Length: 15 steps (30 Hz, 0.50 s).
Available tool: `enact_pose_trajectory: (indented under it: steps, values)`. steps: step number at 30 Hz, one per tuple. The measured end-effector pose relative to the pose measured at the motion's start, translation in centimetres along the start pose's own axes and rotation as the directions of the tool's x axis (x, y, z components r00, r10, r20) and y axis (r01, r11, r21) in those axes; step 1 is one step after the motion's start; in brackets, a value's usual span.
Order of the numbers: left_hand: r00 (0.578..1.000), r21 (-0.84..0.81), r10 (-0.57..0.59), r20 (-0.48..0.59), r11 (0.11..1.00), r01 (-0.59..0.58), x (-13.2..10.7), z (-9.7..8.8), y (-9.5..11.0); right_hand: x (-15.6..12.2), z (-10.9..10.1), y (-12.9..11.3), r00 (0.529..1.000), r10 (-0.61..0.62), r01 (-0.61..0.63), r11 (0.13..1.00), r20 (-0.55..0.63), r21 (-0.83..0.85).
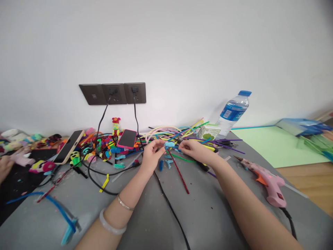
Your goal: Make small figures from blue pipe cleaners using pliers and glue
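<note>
My left hand (154,152) pinches a small light-blue fuzzy pipe cleaner piece (169,144) above the grey table. A dark red pipe cleaner (179,172) slants from just under that piece toward me; whether they are joined I cannot tell. My right hand (194,150) is close by on the right, its fingers curled together near the blue piece. What lies between those fingertips is too small to make out. Below the hands are a light-blue pipe cleaner scrap (169,163) and a darker blue one (161,165).
Behind my hands lies a heap of colourful pipe cleaners (161,131), with a pink-cased phone (127,139). A water bottle (232,113) and a small box (209,132) stand back right. A pink glue gun (270,184) lies right. Another person's hand (5,167) shows far left.
</note>
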<state>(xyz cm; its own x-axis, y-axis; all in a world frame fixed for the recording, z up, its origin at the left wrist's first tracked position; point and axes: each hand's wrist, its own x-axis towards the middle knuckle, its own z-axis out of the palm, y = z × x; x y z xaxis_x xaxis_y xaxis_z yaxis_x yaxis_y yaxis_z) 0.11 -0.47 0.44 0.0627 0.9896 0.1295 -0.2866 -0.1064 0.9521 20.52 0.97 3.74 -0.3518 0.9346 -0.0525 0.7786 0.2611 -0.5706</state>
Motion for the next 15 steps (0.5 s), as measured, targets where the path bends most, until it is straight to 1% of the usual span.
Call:
enact_pose_trajectory:
  steps: [3,5,7,10,12,15]
  values:
    - [0.999,-0.038,-0.044,0.007,0.998,0.044,-0.1,0.1,0.1,0.5,-0.4,0.6,0.995,-0.025,0.049,0.964,-0.094,0.263]
    - [0.998,-0.055,-0.064,0.028,0.996,0.065,-0.1,0.1,0.1,0.5,-0.5,0.2,0.985,-0.041,0.103,0.914,-0.166,0.391]
    - [0.996,-0.057,-0.068,0.063,0.996,0.071,-0.2,0.1,0.1,0.3,-0.6,-0.6,0.977,-0.077,0.166,0.862,-0.200,0.479]
    - [0.993,-0.054,-0.062,0.099,0.996,0.067,-0.1,0.1,0.1,-0.4,-0.9,-2.1,0.960,-0.165,0.261,0.821,-0.227,0.508]
    - [0.993,-0.056,-0.058,0.105,0.996,0.064,-0.1,0.1,0.0,-0.9,-1.1,-2.7,0.950,-0.196,0.293,0.829,-0.242,0.476]
    - [0.994,-0.052,-0.040,0.098,0.998,0.045,-0.1,0.1,-0.1,-1.3,-1.3,-2.9,0.950,-0.196,0.284,0.865,-0.242,0.414]
